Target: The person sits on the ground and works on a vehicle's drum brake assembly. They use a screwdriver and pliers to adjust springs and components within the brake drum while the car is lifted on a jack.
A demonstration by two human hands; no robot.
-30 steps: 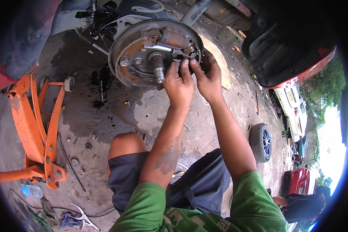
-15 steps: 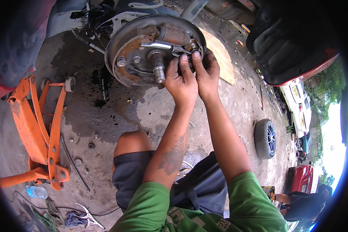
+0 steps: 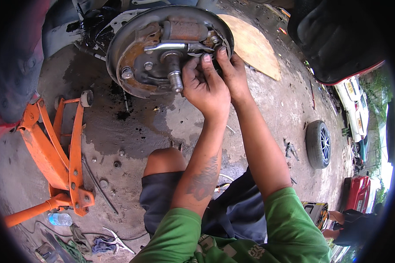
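Note:
A drum brake assembly [image 3: 148,65] with its drum off is in front of me. Its round backing plate [image 3: 114,48] carries a rusty wheel cylinder [image 3: 186,30], a silver adjuster bar [image 3: 169,46], coil springs and a curved brake shoe [image 3: 129,57] at the left. The threaded spindle [image 3: 174,72] sticks out of the middle. My left hand [image 3: 208,90] is closed beside the spindle, fingers curled and thumb up. Against it, my right hand [image 3: 235,74] is closed at the plate's right edge. Both thumbs press close together below the adjuster's forked end. What they pinch is hidden.
An orange floor jack [image 3: 52,149] stands at the left, near a bar [image 3: 98,186], loose nuts and a water bottle [image 3: 59,219]. Pliers [image 3: 118,241] and rags lie lower left. A wheel [image 3: 319,144] rests at the right, near parked cars. Another person [image 3: 355,228] is lower right.
The view has shifted, so the brake now sits a little higher and further left in it. Both hands stay at the same spot on the brake, with the thumbs slightly further apart.

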